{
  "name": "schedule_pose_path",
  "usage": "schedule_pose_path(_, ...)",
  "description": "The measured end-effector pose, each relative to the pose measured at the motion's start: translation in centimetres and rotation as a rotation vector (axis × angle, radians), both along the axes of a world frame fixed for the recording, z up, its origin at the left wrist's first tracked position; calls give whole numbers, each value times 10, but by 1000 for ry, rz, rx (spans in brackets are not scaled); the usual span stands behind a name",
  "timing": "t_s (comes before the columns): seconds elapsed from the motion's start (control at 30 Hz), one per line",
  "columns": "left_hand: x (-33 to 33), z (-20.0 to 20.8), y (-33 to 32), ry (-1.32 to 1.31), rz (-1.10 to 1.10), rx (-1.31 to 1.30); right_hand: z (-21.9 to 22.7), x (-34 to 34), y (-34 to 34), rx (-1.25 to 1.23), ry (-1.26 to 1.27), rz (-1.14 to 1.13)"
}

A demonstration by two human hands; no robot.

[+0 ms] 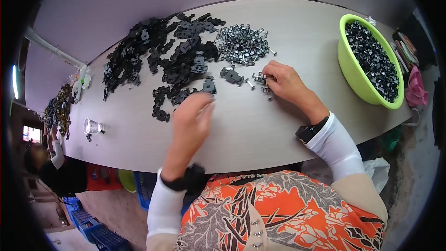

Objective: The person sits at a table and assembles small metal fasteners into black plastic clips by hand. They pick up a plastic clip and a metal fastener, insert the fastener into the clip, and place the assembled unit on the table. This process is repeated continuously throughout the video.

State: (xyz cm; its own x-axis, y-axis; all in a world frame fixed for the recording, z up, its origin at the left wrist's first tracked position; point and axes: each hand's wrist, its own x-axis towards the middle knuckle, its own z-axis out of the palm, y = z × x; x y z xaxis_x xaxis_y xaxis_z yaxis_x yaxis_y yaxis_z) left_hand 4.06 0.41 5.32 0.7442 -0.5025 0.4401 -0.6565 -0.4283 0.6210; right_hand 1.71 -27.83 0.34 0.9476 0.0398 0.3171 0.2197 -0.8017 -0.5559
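My right hand [289, 82] has its fingertips bunched over a few small wheel axles [251, 83], short metal pins with dark wheels at their ends, and pinches at one of them. Motion smears my left hand [191, 118], raised over the table just below a grey plastic toy-car chassis [209, 85]; whether its fingers hold anything is unclear. Between the hands and a little farther off lies another grey chassis [231, 75]. Behind it spreads a heap of wheel axles [244, 42]. A large pile of black chassis pieces [183, 60] covers the table to the left of that heap.
A lime-green basin [346, 60] full of wheel axles stands at the right. On the left, a clear plastic cup [93, 125] sits near small dark parts. Another person [55, 158] works at the far left beside a pile of brownish parts [59, 109]. Blue crates [100, 232] stand below.
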Motion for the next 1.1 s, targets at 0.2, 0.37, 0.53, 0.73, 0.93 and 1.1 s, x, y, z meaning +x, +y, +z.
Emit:
schedule_pose_path(0.2, 48, -37, -84, -230, -36, 481, 1, -9, -20, 154, 11, -110)
schedule_pose_path(0.37, 46, -40, -78, -181, -28, 330, 14, -21, -7, 194, -18, 15)
schedule_pose_path(0.53, 30, -19, -63, 622, 9, -181, 3, -19, 22, -102, -135, 247)
schedule_pose_path(0.73, 9, -28, -28, 1256, -52, -529, 4, -30, 22, -178, -55, 329)
schedule_pose_path(0.93, -4, -35, -24, 1383, -137, -463, 9, -51, 18, -68, -38, 283)
schedule_pose_path(1.1, 1, -33, -52, 1380, -194, -423, 10, -54, 21, -85, -25, 94)
